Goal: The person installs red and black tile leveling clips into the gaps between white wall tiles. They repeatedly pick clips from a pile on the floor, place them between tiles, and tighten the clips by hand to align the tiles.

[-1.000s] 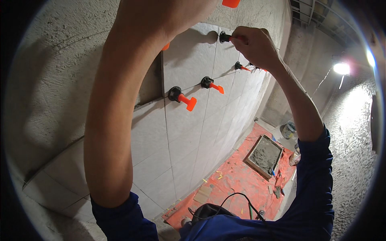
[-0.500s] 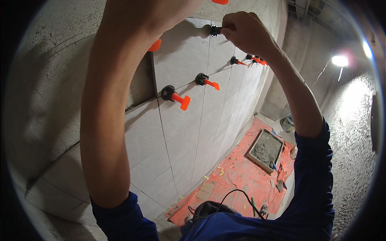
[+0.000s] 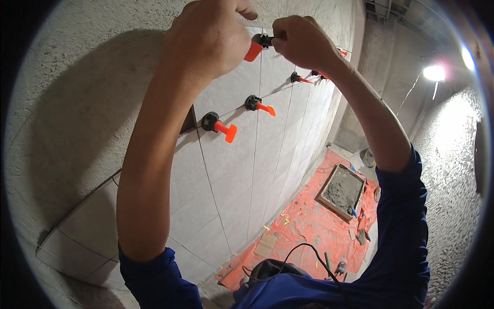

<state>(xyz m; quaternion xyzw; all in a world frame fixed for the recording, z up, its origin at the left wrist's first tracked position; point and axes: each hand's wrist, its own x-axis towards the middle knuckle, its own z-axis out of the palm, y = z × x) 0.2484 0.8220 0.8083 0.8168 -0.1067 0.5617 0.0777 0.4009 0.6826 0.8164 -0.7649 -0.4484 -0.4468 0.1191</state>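
Left hand (image 3: 212,42), grip unclear, has lowered toward the clip (image 3: 264,41) the right hand (image 3: 304,43) pinches, bringing both close.

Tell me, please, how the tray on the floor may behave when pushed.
The tray would probably feel heavy, being filled with grey mix. Its straight raised edges suggest stiffness. It may drag the wrinkled red sheet beneath.

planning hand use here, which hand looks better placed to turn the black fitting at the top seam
Probably the right hand: its fingers close on the outer end of the black fitting. The left hand sits farther left, an orange handle beside it.
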